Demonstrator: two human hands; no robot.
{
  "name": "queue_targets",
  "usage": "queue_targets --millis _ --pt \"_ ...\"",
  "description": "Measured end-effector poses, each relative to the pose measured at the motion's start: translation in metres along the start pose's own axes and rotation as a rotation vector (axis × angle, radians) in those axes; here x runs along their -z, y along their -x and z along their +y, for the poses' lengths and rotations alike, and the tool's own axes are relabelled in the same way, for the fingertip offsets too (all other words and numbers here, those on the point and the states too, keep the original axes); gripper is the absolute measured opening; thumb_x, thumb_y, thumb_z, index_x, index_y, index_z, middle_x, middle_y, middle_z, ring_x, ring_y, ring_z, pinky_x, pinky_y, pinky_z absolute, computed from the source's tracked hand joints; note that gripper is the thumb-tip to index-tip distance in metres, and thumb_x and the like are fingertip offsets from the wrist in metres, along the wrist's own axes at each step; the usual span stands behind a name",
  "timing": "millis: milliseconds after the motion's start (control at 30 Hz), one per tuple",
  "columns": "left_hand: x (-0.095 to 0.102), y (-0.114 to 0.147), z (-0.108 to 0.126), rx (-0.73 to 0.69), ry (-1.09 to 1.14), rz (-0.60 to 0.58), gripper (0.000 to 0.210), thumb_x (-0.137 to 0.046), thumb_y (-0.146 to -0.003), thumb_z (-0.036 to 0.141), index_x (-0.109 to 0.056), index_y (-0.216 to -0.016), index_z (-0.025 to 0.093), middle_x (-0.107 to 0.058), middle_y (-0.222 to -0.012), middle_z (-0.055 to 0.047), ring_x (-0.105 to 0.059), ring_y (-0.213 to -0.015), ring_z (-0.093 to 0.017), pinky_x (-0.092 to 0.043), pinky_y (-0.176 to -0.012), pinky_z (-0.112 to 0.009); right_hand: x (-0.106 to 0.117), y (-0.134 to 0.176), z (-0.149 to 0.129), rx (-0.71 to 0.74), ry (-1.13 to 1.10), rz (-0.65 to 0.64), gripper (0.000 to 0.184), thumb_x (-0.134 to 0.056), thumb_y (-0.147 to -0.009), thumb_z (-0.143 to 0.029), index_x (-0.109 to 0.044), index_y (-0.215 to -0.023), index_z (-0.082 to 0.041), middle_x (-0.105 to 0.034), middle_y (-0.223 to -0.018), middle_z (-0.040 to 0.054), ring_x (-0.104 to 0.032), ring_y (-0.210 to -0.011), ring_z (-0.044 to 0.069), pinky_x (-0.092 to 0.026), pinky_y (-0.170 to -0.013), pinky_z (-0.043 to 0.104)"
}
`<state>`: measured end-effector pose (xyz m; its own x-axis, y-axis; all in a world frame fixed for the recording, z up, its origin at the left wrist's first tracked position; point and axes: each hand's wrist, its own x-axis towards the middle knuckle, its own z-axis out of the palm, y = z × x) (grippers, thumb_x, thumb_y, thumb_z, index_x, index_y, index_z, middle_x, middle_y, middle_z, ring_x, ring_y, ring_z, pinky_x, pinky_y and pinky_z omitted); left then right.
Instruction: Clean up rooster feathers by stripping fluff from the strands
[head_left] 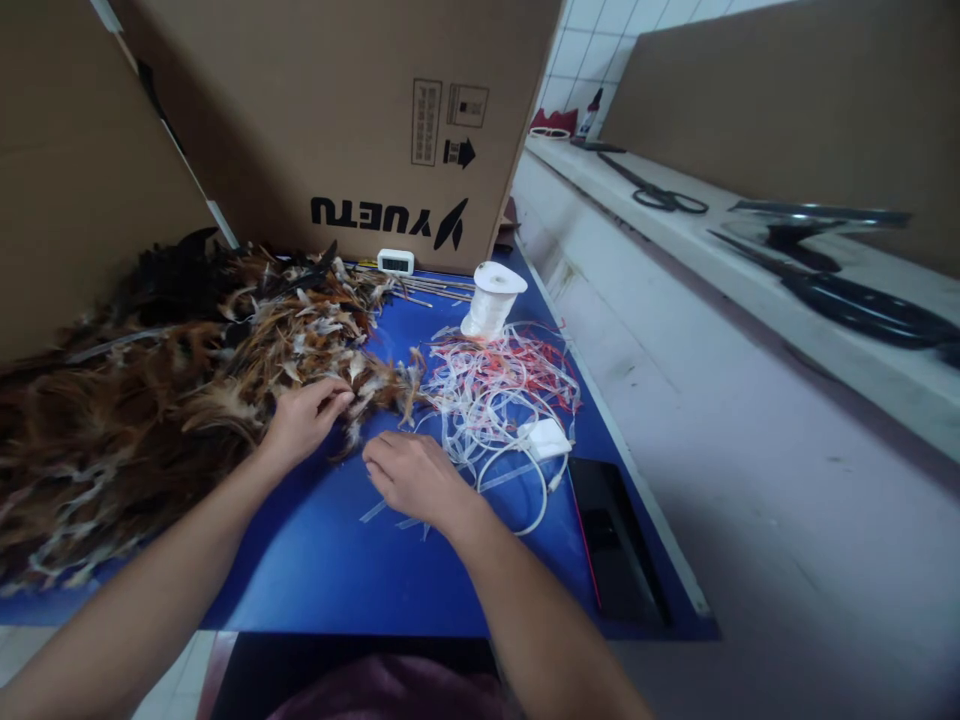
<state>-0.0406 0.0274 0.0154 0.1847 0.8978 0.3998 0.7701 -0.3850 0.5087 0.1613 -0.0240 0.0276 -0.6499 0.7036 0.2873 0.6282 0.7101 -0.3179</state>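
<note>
My left hand (306,420) is at the right edge of a large heap of brown, black and white feathers (292,330). Its thumb and fingers are pinched together at a small tuft of feathers (360,395), which seems to come out from the fingertips. Just to the right and nearer to me, my right hand (412,472) hovers low over the blue tabletop (322,570) with its fingers curled in. What lies between those fingers is hidden. Beyond it spreads a tangle of clear and red plastic strips (495,385).
A white spool (491,305) stands behind the strips. A white adapter with cable (547,440) and a black phone-like slab (619,540) lie at right. Cardboard (337,100) walls the back, with a small white digital clock (395,262) before it. Scissors (660,195) and a black-handled knife (862,305) rest on the ledge.
</note>
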Motion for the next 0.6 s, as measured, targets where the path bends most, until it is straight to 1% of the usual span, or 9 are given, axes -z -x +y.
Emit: queue_targets --millis 100,167,200,233,300,367,400,467,600 --pt "0.002 0.002 -0.004 -0.028 -0.069 0.08 0.023 -0.048 -0.089 0.033 -0.066 -0.093 0.02 -0.068 -0.067 0.001 -0.064 -0.061 -0.013 -0.048 -0.064 -0.022 0.0 0.001 -0.001 0.084 -0.048 0.114 0.012 -0.047 -0.086 -0.017 -0.059 -0.083 -0.019 -0.064 -0.077 0.0001 -0.058 -0.07 0.013 -0.042 -0.067 0.025" --pt "0.002 0.004 -0.006 -0.048 -0.088 0.118 0.023 -0.049 -0.089 0.032 -0.066 -0.097 0.02 -0.069 -0.069 0.001 -0.065 -0.062 -0.013 -0.048 -0.064 -0.021 0.0 0.002 0.0 0.1 -0.061 0.219 0.014 -0.046 -0.084 -0.014 -0.06 -0.083 -0.019 -0.064 -0.075 -0.0001 -0.058 -0.068 0.013 -0.043 -0.068 0.025" --pt "0.002 0.004 -0.007 -0.062 -0.097 0.128 0.022 -0.049 -0.089 0.032 -0.066 -0.099 0.021 -0.07 -0.071 0.001 -0.065 -0.063 -0.013 -0.049 -0.065 -0.021 0.0 0.001 0.001 0.086 -0.059 0.281 0.016 -0.046 -0.083 -0.013 -0.06 -0.084 -0.018 -0.064 -0.074 0.0002 -0.058 -0.068 0.013 -0.044 -0.069 0.025" --pt "0.001 0.005 -0.008 -0.077 -0.106 0.136 0.022 -0.05 -0.089 0.031 -0.066 -0.1 0.021 -0.071 -0.074 0.0 -0.066 -0.065 -0.014 -0.049 -0.066 -0.021 0.0 0.001 0.003 0.055 -0.051 0.347 0.017 -0.045 -0.083 -0.011 -0.061 -0.085 -0.018 -0.065 -0.075 0.001 -0.058 -0.069 0.013 -0.045 -0.071 0.026" --pt "0.001 0.005 -0.009 -0.108 -0.125 0.151 0.021 -0.05 -0.089 0.03 -0.066 -0.1 0.021 -0.072 -0.078 0.0 -0.067 -0.068 -0.014 -0.05 -0.068 -0.022 0.002 0.001 0.009 -0.053 -0.014 0.472 0.02 -0.043 -0.085 -0.01 -0.061 -0.091 -0.017 -0.065 -0.081 0.0036 -0.06 -0.075 0.015 -0.046 -0.076 0.027" --pt "0.001 0.005 -0.009 -0.139 -0.138 0.167 0.02 -0.051 -0.089 0.029 -0.066 -0.099 0.021 -0.073 -0.081 -0.001 -0.068 -0.07 -0.015 -0.05 -0.07 -0.023 0.003 0.0 0.017 -0.186 0.039 0.542 0.022 -0.043 -0.087 -0.01 -0.061 -0.097 -0.017 -0.064 -0.089 0.0065 -0.059 -0.084 0.017 -0.046 -0.08 0.029" --pt "0.001 0.004 -0.008 -0.154 -0.142 0.174 0.02 -0.051 -0.089 0.03 -0.067 -0.098 0.022 -0.073 -0.083 -0.001 -0.068 -0.071 -0.015 -0.051 -0.07 -0.023 0.003 0.0 0.021 -0.238 0.068 0.545 0.023 -0.043 -0.087 -0.01 -0.061 -0.099 -0.017 -0.063 -0.092 0.0075 -0.059 -0.088 0.018 -0.046 -0.082 0.03" --pt "0.001 0.004 -0.008 -0.181 -0.144 0.188 0.02 -0.05 -0.089 0.03 -0.067 -0.097 0.022 -0.074 -0.086 -0.001 -0.069 -0.074 -0.015 -0.052 -0.072 -0.024 0.002 0.0 0.028 -0.298 0.127 0.515 0.028 -0.042 -0.086 -0.008 -0.062 -0.104 -0.017 -0.061 -0.094 0.0083 -0.056 -0.092 0.02 -0.046 -0.084 0.032" --pt "0.003 0.005 -0.006 -0.219 -0.144 0.225 0.02 -0.05 -0.089 0.029 -0.067 -0.097 0.022 -0.074 -0.09 -0.002 -0.069 -0.08 -0.017 -0.052 -0.075 -0.026 -0.002 0.0 0.036 -0.342 0.187 0.417 0.032 -0.044 -0.086 -0.008 -0.063 -0.109 -0.02 -0.058 -0.092 0.0079 -0.053 -0.09 0.021 -0.046 -0.082 0.033"
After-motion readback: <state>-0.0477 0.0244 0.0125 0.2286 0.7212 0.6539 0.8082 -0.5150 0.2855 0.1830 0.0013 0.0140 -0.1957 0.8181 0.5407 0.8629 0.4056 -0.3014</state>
